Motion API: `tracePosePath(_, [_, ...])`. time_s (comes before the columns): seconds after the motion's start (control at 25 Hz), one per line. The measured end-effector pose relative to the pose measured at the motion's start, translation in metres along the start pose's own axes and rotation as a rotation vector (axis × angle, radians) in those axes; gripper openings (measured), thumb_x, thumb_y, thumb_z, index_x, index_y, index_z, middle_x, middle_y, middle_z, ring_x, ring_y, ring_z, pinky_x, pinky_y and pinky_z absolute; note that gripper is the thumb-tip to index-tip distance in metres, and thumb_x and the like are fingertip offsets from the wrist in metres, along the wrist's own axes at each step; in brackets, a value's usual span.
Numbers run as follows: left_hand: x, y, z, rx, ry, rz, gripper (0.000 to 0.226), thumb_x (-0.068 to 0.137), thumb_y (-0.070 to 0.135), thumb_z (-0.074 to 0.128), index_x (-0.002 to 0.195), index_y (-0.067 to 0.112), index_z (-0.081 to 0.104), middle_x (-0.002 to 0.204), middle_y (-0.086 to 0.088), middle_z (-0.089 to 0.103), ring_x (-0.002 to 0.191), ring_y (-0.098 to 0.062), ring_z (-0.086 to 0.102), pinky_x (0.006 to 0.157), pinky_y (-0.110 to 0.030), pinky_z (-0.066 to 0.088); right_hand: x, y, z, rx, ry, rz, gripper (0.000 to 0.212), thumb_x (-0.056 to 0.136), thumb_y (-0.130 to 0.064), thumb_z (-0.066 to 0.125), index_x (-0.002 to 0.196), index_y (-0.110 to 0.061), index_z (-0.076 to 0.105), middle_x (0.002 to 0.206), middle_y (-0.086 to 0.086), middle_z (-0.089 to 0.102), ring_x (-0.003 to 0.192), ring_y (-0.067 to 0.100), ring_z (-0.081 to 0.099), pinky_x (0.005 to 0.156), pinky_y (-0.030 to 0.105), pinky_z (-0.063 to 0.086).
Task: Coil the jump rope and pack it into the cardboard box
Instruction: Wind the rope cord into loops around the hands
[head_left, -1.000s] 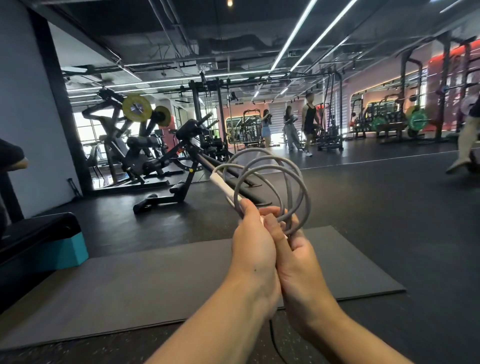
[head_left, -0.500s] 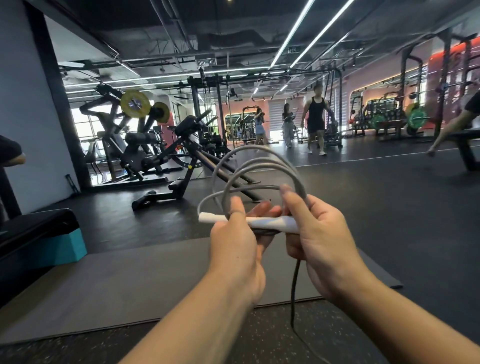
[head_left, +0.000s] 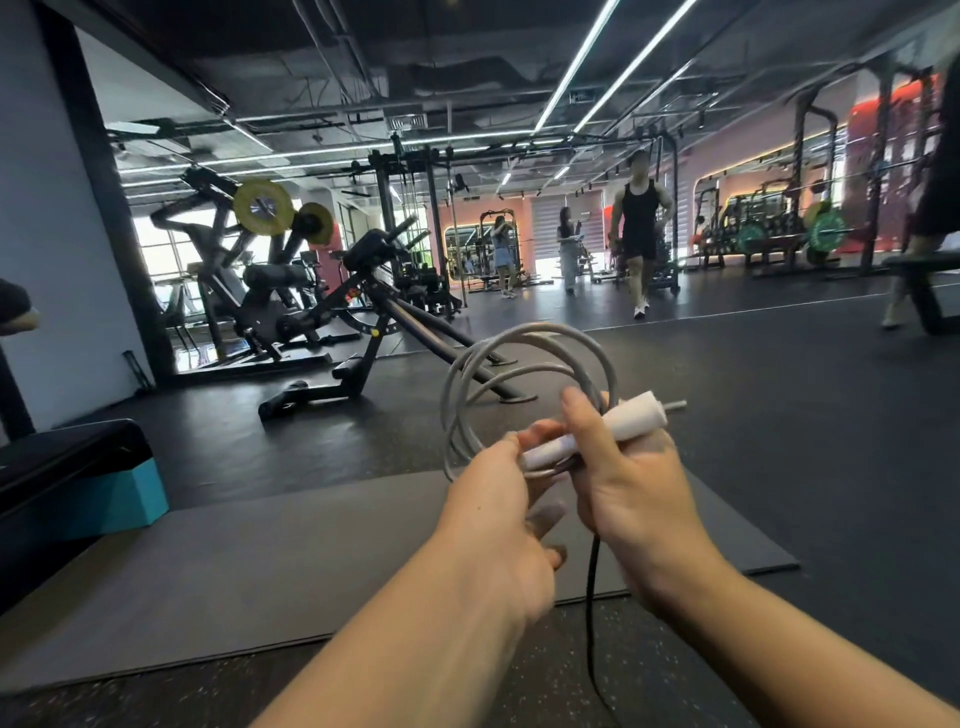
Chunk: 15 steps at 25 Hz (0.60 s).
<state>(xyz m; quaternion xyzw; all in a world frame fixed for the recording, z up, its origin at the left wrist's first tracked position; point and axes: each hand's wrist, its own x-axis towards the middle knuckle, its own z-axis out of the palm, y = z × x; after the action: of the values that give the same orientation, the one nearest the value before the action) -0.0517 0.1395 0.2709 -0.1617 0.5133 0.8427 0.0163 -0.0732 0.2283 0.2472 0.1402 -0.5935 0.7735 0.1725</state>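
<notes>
I hold a grey jump rope (head_left: 524, 340) wound into several loops at chest height in front of me. Its white handles (head_left: 631, 421) lie across the bottom of the coil, pointing up to the right. My right hand (head_left: 628, 483) grips the handles with the index finger over the top. My left hand (head_left: 498, 519) pinches the lower left end of the handles and the coil. A thin dark cord (head_left: 592, 597) hangs down from under my right hand. No cardboard box is in view.
A dark grey mat (head_left: 260, 561) lies on the black gym floor below my hands. A black and teal bench (head_left: 78, 483) stands at the left. Weight machines (head_left: 291, 296) stand behind. A person in black (head_left: 639, 228) walks toward me; two others stand farther back.
The handles have tilted from level to pointing up-right, with my right hand sliding along them. The camera has moved closer, and the person in black has walked nearer.
</notes>
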Motion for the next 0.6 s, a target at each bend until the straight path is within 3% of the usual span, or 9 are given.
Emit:
tracePosePath(0.04, [0.0, -0.002, -0.005, 0.035, 0.052, 0.005, 0.026, 0.087, 0.032, 0.066, 0.11, 0.019, 0.066, 0.116, -0.006, 0.063, 0.106, -0.026, 0.057, 0.094, -0.047, 0.042, 0.007, -0.003, -0.004, -0.066, -0.022, -0.032, 0.039, 0.098, -0.029, 0.063, 0.066, -0.007, 0.07, 0.045, -0.002, 0.065, 0.035, -0.001, 0.053, 0.04, 0.009, 0.038])
tracePosePath(0.12, [-0.001, -0.001, -0.017, 0.118, 0.231, 0.085, 0.079, 0.07, 0.029, 0.082, 0.138, 0.017, 0.043, 0.137, -0.012, 0.048, 0.12, -0.032, 0.05, 0.103, -0.052, 0.041, 0.018, -0.012, -0.015, -0.246, -0.156, -0.084, 0.05, 0.101, -0.029, 0.059, 0.058, -0.008, 0.07, 0.054, 0.008, 0.072, 0.041, 0.003, 0.058, 0.047, 0.012, 0.042])
tracePosePath(0.16, [-0.004, 0.003, -0.022, 0.258, 0.314, 0.268, 0.099, 0.067, 0.026, 0.084, 0.148, 0.022, 0.028, 0.149, -0.011, 0.038, 0.131, -0.033, 0.043, 0.108, -0.052, 0.038, 0.023, -0.015, -0.02, -0.38, -0.239, -0.097, 0.053, 0.102, -0.03, 0.058, 0.055, -0.006, 0.069, 0.053, 0.005, 0.072, 0.043, 0.004, 0.058, 0.049, 0.012, 0.042])
tracePosePath(0.24, [-0.009, 0.014, -0.033, 0.813, 0.27, 0.899, 0.11, 0.073, 0.021, 0.082, 0.157, 0.032, 0.012, 0.165, 0.0, 0.017, 0.151, -0.022, 0.019, 0.12, -0.047, 0.024, 0.029, -0.021, -0.029, -0.701, -0.393, -0.136, 0.053, 0.101, -0.032, 0.059, 0.054, -0.009, 0.065, 0.045, -0.005, 0.064, 0.043, 0.002, 0.052, 0.05, 0.017, 0.041])
tracePosePath(0.32, [-0.014, 0.033, -0.031, 1.506, 0.097, 1.544, 0.101, 0.076, 0.019, 0.075, 0.159, 0.028, 0.017, 0.169, 0.005, 0.014, 0.156, -0.018, 0.005, 0.125, -0.049, 0.01, 0.032, -0.024, -0.034, -0.908, -0.5, -0.145, 0.044, 0.098, -0.037, 0.062, 0.057, -0.02, 0.06, 0.047, -0.006, 0.063, 0.045, 0.004, 0.054, 0.053, 0.027, 0.044])
tracePosePath(0.36, [-0.016, 0.043, -0.023, 1.803, -0.012, 1.667, 0.097, 0.077, 0.021, 0.071, 0.159, 0.024, 0.021, 0.169, 0.002, 0.017, 0.156, -0.021, 0.005, 0.125, -0.051, 0.007, 0.034, -0.025, -0.034, -0.99, -0.53, -0.151, 0.039, 0.095, -0.038, 0.064, 0.06, -0.023, 0.057, 0.05, -0.005, 0.063, 0.047, 0.006, 0.056, 0.053, 0.029, 0.045])
tracePosePath(0.44, [-0.012, 0.049, -0.008, 2.25, -0.118, 1.537, 0.083, 0.08, 0.024, 0.063, 0.155, 0.017, 0.027, 0.163, -0.005, 0.033, 0.153, -0.026, 0.02, 0.122, -0.047, 0.018, 0.035, -0.031, -0.027, -1.177, -0.554, -0.207, 0.031, 0.089, -0.036, 0.069, 0.064, -0.027, 0.052, 0.057, -0.004, 0.059, 0.054, 0.012, 0.056, 0.052, 0.028, 0.042])
tracePosePath(0.52, [-0.006, 0.046, 0.002, 2.329, -0.135, 1.32, 0.049, 0.086, 0.024, 0.059, 0.131, 0.019, 0.042, 0.127, -0.002, 0.061, 0.121, -0.028, 0.055, 0.086, -0.035, 0.043, 0.034, -0.034, -0.022, -1.277, -0.569, -0.25, 0.035, 0.085, -0.032, 0.071, 0.061, -0.027, 0.046, 0.059, -0.006, 0.053, 0.058, 0.016, 0.052, 0.053, 0.03, 0.041])
tracePosePath(0.6, [0.002, 0.049, 0.0, 2.299, -0.138, 1.123, 0.019, 0.093, 0.022, 0.056, 0.107, 0.022, 0.043, 0.083, 0.006, 0.05, 0.083, -0.027, 0.054, 0.06, -0.033, 0.035, 0.035, -0.035, -0.025, -1.284, -0.628, -0.238, 0.032, 0.084, -0.03, 0.072, 0.061, -0.022, 0.05, 0.056, -0.003, 0.051, 0.055, 0.014, 0.046, 0.052, 0.031, 0.036])
